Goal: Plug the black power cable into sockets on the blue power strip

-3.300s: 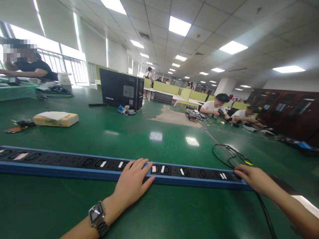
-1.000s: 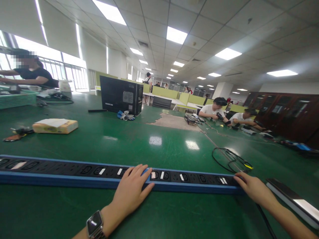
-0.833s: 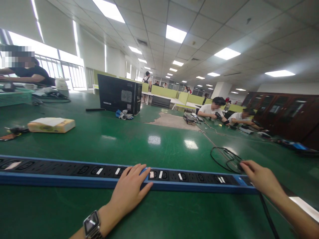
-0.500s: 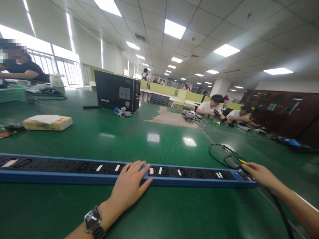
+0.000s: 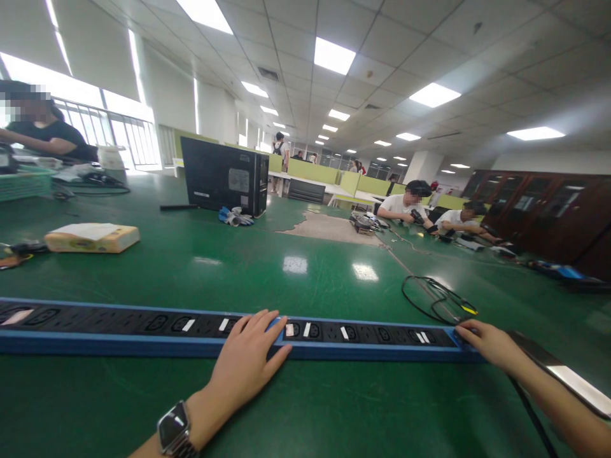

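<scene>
A long blue-edged power strip (image 5: 324, 350) with black sockets and white labels lies across the green table in front of me. My left hand (image 5: 251, 350) rests over its middle, fingers stretched across the top and thumb along the near side. At the strip's right end, my right hand (image 5: 487, 343) has its thumb and fingers closed together on a small dark part, mostly hidden by the fingers. From beneath the right wrist a black cable (image 5: 532, 413) runs down toward the bottom edge.
A coiled black cable (image 5: 429, 296) lies behind the strip's right end. A phone-like dark slab (image 5: 539, 356) sits under my right forearm. Further off are a tissue pack (image 5: 93, 238), a computer case (image 5: 217, 172) and gloves (image 5: 236, 216). Several people work around.
My right hand has shifted slightly left and down onto the strip's end, and the dark slab beside it has come into view. The left hand stays in place on the strip.
</scene>
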Available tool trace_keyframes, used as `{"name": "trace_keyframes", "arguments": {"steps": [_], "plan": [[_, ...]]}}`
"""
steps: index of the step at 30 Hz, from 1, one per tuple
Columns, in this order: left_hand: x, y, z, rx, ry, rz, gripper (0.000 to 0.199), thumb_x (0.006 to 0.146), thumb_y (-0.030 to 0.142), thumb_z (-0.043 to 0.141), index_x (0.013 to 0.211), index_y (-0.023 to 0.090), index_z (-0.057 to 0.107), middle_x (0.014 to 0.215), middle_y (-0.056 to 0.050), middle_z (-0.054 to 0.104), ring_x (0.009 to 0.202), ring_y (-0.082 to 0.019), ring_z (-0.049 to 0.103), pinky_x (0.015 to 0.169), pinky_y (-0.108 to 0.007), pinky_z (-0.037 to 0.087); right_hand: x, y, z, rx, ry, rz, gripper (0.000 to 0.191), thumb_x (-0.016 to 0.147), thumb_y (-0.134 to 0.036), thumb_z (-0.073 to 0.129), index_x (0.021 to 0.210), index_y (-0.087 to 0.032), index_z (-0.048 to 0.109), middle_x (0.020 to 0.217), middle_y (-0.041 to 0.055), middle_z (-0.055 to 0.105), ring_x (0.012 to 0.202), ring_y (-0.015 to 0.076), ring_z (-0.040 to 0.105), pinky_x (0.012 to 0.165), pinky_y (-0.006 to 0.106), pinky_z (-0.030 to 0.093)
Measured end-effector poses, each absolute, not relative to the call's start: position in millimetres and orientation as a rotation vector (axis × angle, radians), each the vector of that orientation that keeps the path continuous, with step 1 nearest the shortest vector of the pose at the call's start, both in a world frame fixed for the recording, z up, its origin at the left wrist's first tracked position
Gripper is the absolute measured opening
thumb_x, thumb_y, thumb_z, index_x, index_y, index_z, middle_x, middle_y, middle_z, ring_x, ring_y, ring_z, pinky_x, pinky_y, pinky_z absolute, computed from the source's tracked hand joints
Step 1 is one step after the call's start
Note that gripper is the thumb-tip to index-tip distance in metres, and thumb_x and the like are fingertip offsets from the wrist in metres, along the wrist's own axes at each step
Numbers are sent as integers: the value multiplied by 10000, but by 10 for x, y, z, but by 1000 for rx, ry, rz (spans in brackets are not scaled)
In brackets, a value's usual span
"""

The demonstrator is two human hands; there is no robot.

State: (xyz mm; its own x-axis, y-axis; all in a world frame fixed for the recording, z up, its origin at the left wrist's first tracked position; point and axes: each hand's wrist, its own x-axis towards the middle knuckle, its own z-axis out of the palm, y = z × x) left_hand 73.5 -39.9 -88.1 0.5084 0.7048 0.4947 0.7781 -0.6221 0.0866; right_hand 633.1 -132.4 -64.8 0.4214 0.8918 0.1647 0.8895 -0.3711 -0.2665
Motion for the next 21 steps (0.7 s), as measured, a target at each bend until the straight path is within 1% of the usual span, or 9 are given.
{"name": "trace_keyframes", "arguments": {"steps": [3, 8, 18, 21], "plan": [[731, -400, -889, -2597, -1289, -757, 447, 894, 482, 515, 1271, 253, 588, 1312, -75, 603, 1213, -293, 529, 1015, -494, 391, 6313, -1343, -717, -2362, -1528, -4, 435, 753, -591, 457, 878, -249, 695, 875, 60, 753, 835, 289, 684, 742, 360, 490], [726, -417, -891, -2600, -1303, -745, 440, 899, 470, 511, 1279, 260, 583, 1327, -68, 595, 1223, -290, 524, 1027, -490, 385, 6322, -1396, -834, -2334, -1501, 11, 493, 779, -618, 418, 968, -237, 666, 1006, 71, 743, 919, 284, 682, 815, 357, 493], [735, -429, -873, -2624, -1334, -728, 442, 892, 458, 527, 1284, 258, 578, 1338, -70, 587, 1234, -292, 517, 1038, -500, 380, 6379, -1368, -922, -2325, -1426, 28, 581, 754, -658, 389, 990, -205, 666, 1049, 104, 735, 967, 304, 672, 854, 381, 500], [734, -437, -863, -2632, -1340, -728, 442, 892, 458, 526, 1282, 257, 579, 1338, -71, 587, 1237, -292, 513, 1043, -500, 376, 6340, -1360, -925, -2343, -1411, 13, 601, 741, -654, 384, 983, -189, 678, 1030, 121, 742, 941, 315, 684, 827, 392, 516]]}}
